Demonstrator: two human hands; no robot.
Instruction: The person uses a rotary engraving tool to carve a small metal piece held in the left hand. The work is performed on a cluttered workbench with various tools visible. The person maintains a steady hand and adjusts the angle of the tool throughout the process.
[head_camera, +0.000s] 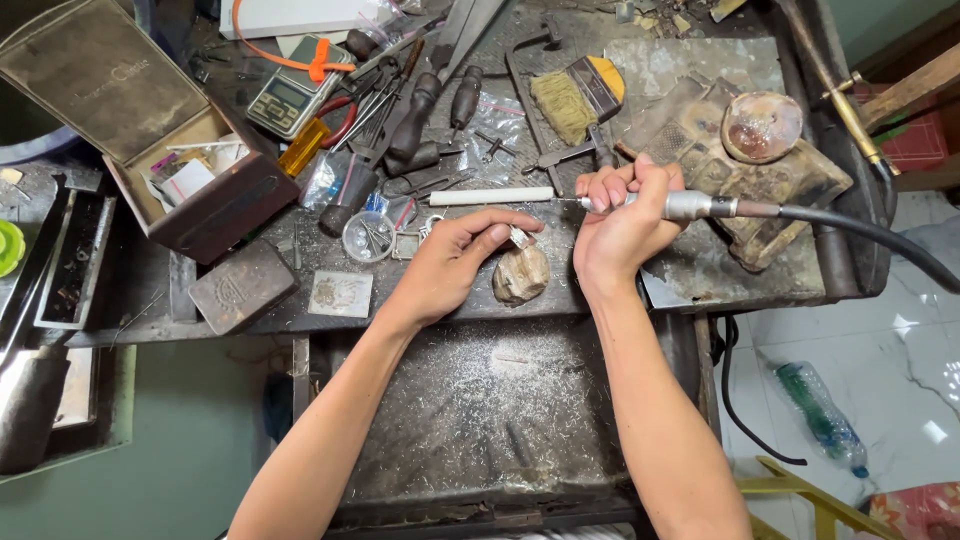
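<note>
The left hand (455, 262) is near the middle of the frame. Its thumb and fingers pinch a small shiny metal piece (519, 237). The piece sits just above a worn wooden peg (521, 274) at the front edge of the workbench (700, 270). The right hand (620, 225) is just to the right. Its fingers are curled tight around a silver rotary handpiece (690, 205). A thick black cable (860, 235) runs from it to the right edge of the frame. The thin tip points left, toward the metal piece.

To do this well, I think the left hand should rest the piece firmly on the peg so it cannot wiggle. The tip should touch softly, with only a little push. The fingers should stay back from the spinning tip.

The bench is dark, scratched and very crowded. An open brown box (190, 190) sits in the upper left, with a small scale (285, 100) beside it. Many hand tools (400, 120) lie at the top middle, near a brush (565, 100). Below the bench is a tray (490, 400) covered in shiny dust. In the lower right, 1 plastic bottle (820, 415) lies on a pale marble floor (920, 330).
</note>
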